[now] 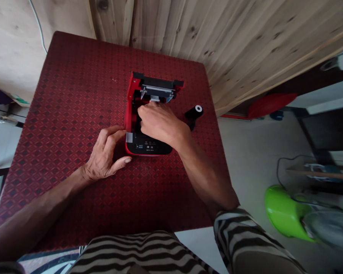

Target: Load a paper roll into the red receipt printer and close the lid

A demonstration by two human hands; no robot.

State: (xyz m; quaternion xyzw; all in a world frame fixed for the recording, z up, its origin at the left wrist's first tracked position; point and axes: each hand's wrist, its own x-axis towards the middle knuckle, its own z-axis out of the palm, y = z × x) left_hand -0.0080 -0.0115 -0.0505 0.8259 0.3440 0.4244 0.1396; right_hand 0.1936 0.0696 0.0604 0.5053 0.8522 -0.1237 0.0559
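A wood-plank wall (171,26) stands behind your table (74,91), whose red covering carries a dark diamond pattern. The red-and-black device (135,125) sits on it, near the middle, its lid (157,83) raised at the far side and a metal-edged mechanism showing under the lid. Its black front panel (150,144) faces you, with small buttons and white markings too small to read. A pale grey patch (129,137) lies on the near-left corner.

Your right hand (161,121) reaches into the open compartment below the lid, fingers curled; whether they grip anything cannot be told, as the back of the hand hides them. Your left hand (105,152) is open and loosely bent, fingertips at the device's left side by the grey patch, thumb just beside the front corner.

To the right of the device, apart from it, a black roll (193,112) with a white-ringed end rests on the table. Your striped clothing (137,253) shows at the near edge. Beyond the table, on the right, a bright green container (286,213) is on the pale floor (246,152).
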